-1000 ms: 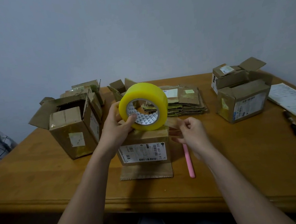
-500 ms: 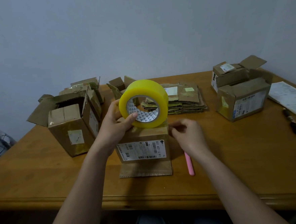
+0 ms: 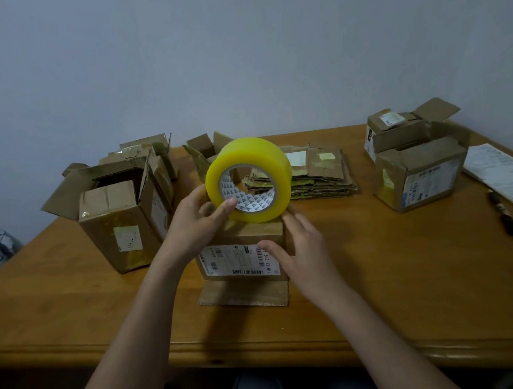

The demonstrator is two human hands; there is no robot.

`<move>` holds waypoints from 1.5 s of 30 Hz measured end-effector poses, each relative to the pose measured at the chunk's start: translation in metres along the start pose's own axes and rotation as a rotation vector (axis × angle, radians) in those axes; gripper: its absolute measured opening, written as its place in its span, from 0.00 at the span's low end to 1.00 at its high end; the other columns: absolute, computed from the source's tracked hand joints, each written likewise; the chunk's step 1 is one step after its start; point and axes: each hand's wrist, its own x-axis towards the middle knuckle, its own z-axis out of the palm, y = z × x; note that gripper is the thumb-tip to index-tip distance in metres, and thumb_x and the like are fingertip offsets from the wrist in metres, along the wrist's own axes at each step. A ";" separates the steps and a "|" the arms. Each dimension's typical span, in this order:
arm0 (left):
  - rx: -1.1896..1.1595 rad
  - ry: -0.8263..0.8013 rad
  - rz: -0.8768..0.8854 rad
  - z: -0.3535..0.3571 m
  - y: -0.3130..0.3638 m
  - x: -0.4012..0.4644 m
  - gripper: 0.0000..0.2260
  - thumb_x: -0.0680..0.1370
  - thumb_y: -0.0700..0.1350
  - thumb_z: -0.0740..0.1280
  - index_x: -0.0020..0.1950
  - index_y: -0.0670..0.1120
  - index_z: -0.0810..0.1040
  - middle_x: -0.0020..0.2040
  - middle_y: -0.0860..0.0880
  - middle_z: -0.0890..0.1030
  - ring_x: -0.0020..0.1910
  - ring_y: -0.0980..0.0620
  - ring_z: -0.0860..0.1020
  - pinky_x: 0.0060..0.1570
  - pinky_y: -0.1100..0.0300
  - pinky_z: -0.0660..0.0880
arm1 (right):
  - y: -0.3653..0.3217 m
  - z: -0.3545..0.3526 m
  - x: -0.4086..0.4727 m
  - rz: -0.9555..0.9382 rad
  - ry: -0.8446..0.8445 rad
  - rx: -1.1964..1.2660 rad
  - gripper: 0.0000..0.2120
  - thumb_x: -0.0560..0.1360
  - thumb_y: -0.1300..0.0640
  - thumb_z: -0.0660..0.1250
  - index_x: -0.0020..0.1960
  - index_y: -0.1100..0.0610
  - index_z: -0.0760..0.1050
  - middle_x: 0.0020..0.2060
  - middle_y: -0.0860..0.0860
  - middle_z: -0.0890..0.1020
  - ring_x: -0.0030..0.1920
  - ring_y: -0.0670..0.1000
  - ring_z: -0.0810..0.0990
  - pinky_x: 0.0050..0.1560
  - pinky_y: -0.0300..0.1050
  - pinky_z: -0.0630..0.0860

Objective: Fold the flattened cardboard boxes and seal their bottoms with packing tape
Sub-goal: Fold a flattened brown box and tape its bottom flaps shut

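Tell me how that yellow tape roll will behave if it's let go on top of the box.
The tape roll stands on its round edge on the small box, so it would probably roll off. The left hand steadies it. Its thick winding suggests some weight.

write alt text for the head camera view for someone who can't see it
A person's left hand holds a yellow tape roll upright on a small cardboard box, while the right hand presses flat on the box's right side. More boxes and flattened cardboard sit around a wooden table.
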 end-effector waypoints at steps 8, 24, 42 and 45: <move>-0.076 -0.050 -0.068 -0.019 -0.003 -0.002 0.15 0.75 0.52 0.67 0.60 0.48 0.78 0.53 0.52 0.84 0.53 0.58 0.82 0.45 0.65 0.79 | -0.007 -0.012 0.008 -0.075 -0.060 -0.092 0.26 0.78 0.49 0.66 0.72 0.56 0.67 0.73 0.50 0.66 0.72 0.49 0.65 0.69 0.55 0.69; -0.324 0.110 -0.072 -0.017 -0.022 -0.020 0.26 0.71 0.44 0.71 0.68 0.43 0.73 0.57 0.49 0.83 0.58 0.53 0.81 0.49 0.60 0.80 | -0.010 -0.022 0.029 -0.162 -0.176 -0.446 0.34 0.77 0.43 0.64 0.78 0.52 0.56 0.78 0.47 0.56 0.78 0.47 0.52 0.78 0.48 0.50; -0.289 0.165 -0.062 -0.057 -0.025 -0.027 0.25 0.72 0.48 0.75 0.68 0.46 0.75 0.59 0.47 0.82 0.59 0.47 0.80 0.54 0.51 0.80 | -0.032 -0.024 0.031 -0.217 -0.259 -0.600 0.33 0.77 0.46 0.65 0.78 0.53 0.58 0.78 0.48 0.58 0.78 0.47 0.53 0.74 0.42 0.51; -0.229 0.132 -0.040 -0.069 -0.026 -0.028 0.26 0.71 0.50 0.73 0.68 0.48 0.76 0.60 0.48 0.81 0.60 0.48 0.80 0.55 0.51 0.80 | -0.037 -0.021 0.034 -0.213 -0.261 -0.625 0.33 0.77 0.48 0.67 0.77 0.54 0.58 0.77 0.50 0.59 0.77 0.50 0.54 0.75 0.43 0.48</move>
